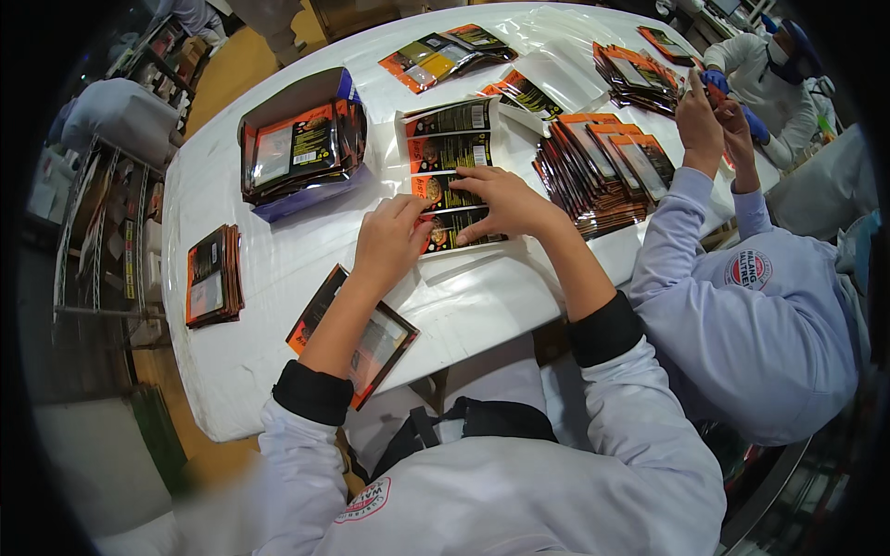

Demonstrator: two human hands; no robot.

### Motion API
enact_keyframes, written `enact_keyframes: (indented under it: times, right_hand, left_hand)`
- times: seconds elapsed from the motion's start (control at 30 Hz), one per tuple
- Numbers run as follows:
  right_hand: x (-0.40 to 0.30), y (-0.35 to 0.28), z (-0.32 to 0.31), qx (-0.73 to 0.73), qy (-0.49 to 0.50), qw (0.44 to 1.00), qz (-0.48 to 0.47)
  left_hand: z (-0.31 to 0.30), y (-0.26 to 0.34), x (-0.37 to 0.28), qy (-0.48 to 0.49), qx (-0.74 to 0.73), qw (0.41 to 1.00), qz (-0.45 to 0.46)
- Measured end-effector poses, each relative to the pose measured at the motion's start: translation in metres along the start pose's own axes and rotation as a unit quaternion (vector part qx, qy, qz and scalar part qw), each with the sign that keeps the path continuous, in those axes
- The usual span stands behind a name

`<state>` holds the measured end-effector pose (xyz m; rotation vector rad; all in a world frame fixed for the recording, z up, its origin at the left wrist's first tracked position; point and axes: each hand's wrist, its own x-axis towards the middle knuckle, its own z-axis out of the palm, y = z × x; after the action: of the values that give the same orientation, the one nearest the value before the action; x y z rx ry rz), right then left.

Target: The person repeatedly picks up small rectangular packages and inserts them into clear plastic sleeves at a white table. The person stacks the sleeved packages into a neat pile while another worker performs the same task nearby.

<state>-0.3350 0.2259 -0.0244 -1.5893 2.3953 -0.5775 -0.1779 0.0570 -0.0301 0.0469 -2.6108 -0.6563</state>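
Note:
Both of my hands rest on a sheet of printed labels (452, 149), black and orange on white backing. My left hand (395, 233) touches the sheet's left edge with its fingertips, its fingers partly bent. Across the right part of the lower labels lies my right hand (511, 205), fingers spread. Under my left forearm is a flat printed pouch (379, 347) with a clear window. Left of the sheet, a purple-edged box (299, 201) holds many such pouches (299, 146). A fanned stack of pouches (591, 174) lies right of my right hand.
A small pouch stack (212, 278) sits at the left of the white-covered table (264, 264). More pouches (445, 55) and clear plastic sheets (567, 69) lie at the back. A co-worker's hands (702, 125) are raised at the right; another gloved person (765, 76) is beyond. A wire rack (104, 236) stands left.

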Motion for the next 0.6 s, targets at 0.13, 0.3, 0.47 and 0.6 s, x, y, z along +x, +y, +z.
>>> enact_keyframes:
  times: [0.13, 0.3, 0.47, 0.6]
  right_hand:
    - [-0.002, 0.002, 0.0, 0.001, 0.002, 1.0, -0.017]
    - [-0.002, 0.001, 0.004, -0.019, 0.012, 0.999, -0.025]
    - [-0.002, 0.001, 0.006, -0.027, 0.016, 0.999, -0.011]
    - [-0.002, -0.002, 0.007, 0.008, -0.004, 1.0, 0.014]
  left_hand:
    - [-0.001, -0.001, 0.002, -0.029, 0.03, 0.999, 0.01]
    - [0.005, -0.006, 0.0, -0.011, 0.032, 0.999, 0.028]
    - [0.007, -0.009, 0.004, 0.028, 0.011, 0.997, 0.066]
    - [0.008, -0.01, 0.001, 0.004, 0.018, 0.999, 0.051]
